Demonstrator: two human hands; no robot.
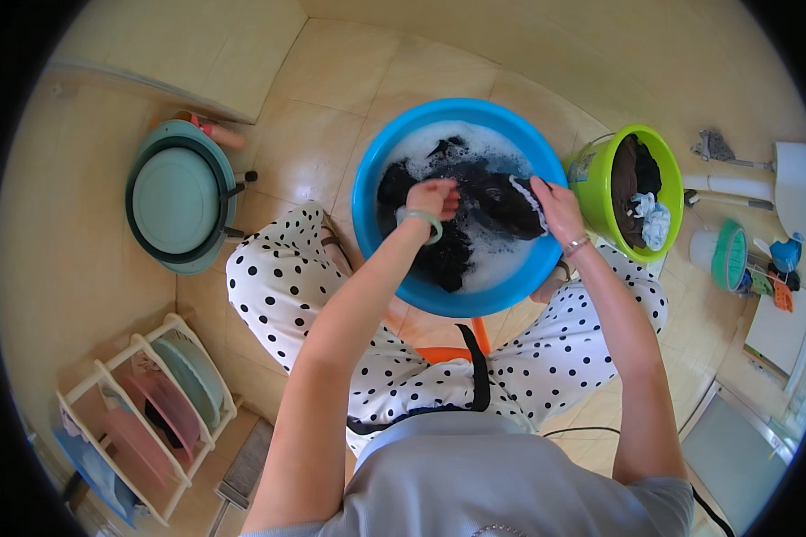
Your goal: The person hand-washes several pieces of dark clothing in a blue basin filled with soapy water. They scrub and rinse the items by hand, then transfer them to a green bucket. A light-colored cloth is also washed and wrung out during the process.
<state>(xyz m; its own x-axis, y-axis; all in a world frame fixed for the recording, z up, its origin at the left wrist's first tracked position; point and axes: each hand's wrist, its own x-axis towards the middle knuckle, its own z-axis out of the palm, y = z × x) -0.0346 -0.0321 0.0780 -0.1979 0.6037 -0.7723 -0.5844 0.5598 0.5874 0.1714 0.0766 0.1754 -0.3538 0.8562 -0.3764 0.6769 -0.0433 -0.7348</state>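
Observation:
A round blue basin [367, 206] stands between my knees, filled with foamy water and soaked dark clothes [443, 259]. My right hand [559, 213], at the basin's right side, grips the edge of a wet black garment [503, 204]. Suds cling along that edge, and the garment hangs over the water. Over the middle-left of the basin is my left hand [435, 199], its fingers curled inward just left of the garment. Whatever those fingers hold, if anything, is hidden. A pale bangle circles my left wrist.
Close against the basin's right side, a lime-green bucket [602, 192] holds dark and light-blue clothes. Stacked green basins [175, 201] lean at the left wall. Nearer on the left, a white rack [143, 421] holds several basins. A toilet brush and small tub [731, 251] stand right.

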